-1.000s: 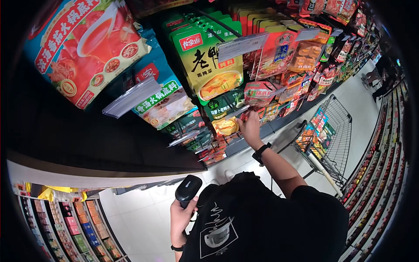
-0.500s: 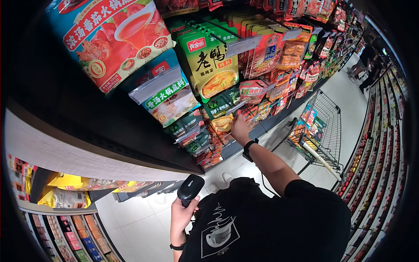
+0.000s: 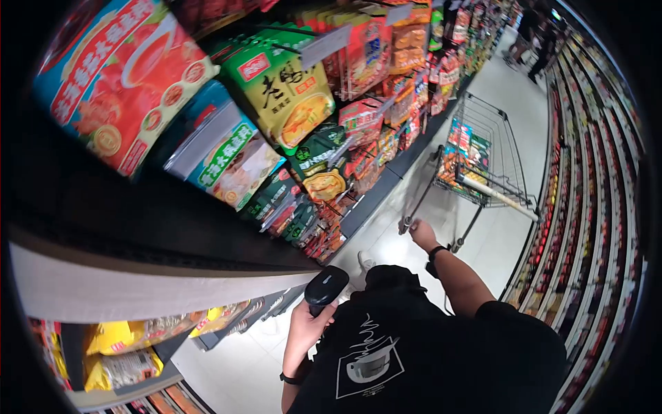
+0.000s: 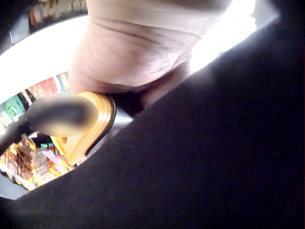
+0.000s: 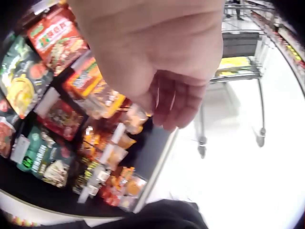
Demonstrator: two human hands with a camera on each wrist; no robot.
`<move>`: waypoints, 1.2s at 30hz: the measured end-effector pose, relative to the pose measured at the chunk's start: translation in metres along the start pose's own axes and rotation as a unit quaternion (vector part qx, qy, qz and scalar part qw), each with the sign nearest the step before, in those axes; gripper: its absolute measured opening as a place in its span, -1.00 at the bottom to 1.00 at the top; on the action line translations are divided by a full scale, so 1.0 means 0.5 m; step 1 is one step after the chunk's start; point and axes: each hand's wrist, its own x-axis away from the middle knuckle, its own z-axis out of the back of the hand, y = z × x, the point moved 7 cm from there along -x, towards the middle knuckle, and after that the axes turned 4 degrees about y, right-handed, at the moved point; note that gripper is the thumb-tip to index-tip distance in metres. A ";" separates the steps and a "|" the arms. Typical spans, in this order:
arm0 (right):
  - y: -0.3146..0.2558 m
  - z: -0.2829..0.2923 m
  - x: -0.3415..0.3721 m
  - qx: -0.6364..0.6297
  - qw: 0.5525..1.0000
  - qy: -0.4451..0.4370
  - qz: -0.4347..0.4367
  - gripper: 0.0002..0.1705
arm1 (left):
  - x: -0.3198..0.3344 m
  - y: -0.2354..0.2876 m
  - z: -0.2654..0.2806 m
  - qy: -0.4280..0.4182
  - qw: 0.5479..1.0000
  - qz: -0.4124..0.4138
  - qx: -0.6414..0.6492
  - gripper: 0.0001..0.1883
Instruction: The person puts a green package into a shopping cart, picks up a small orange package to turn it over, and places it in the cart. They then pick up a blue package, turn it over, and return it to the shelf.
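Observation:
My left hand (image 3: pixel 308 327) grips the handle of a black barcode scanner (image 3: pixel 327 287), its rounded head pointing up in front of my chest. In the left wrist view, the scanner's yellow-orange side (image 4: pixel 99 117) shows below the palm, and the fingers are mostly hidden. My right hand (image 3: pixel 425 237) hangs over the aisle floor between the shelf and a shopping cart. Nothing is in it; the right wrist view shows its fingers (image 5: pixel 178 105) loosely curled. Hanging soup-base packets, among them a green-and-yellow one (image 3: pixel 293 100) and a dark green one (image 3: pixel 321 162), are to its left.
The wire shopping cart (image 3: pixel 500 190), holding several packets, stands ahead to the right. A large tomato soup-base packet (image 3: pixel 124 86) juts out at upper left. Yellow bags (image 3: pixel 124 369) lie on a lower shelf. Stocked shelves (image 3: pixel 593 193) line the right side; people (image 3: pixel 541 48) stand far down the aisle.
My right hand has left the hanging packets at the shelf and moved right over the floor. The head view has turned, shifting the packets and cart left. My left hand still holds the scanner.

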 end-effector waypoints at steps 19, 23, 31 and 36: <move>0.448 -0.037 0.954 -0.073 0.896 -0.200 -0.389 -0.66 | -0.092 0.113 -0.417 -0.293 0.934 -0.060 -0.195 -0.71; 0.525 -0.042 0.986 -0.048 0.888 -0.217 -0.402 -0.64 | -0.061 0.130 -0.512 -0.307 0.926 -0.060 -0.212 -0.77; 0.778 0.164 1.032 -0.256 0.801 -0.022 -0.540 -0.84 | 0.029 0.117 -0.766 -0.338 0.920 -0.050 -0.193 -0.78; 0.905 0.264 0.984 -0.215 0.818 -0.058 -0.530 -0.81 | 0.077 0.129 -0.866 -0.315 0.922 -0.039 -0.222 -0.69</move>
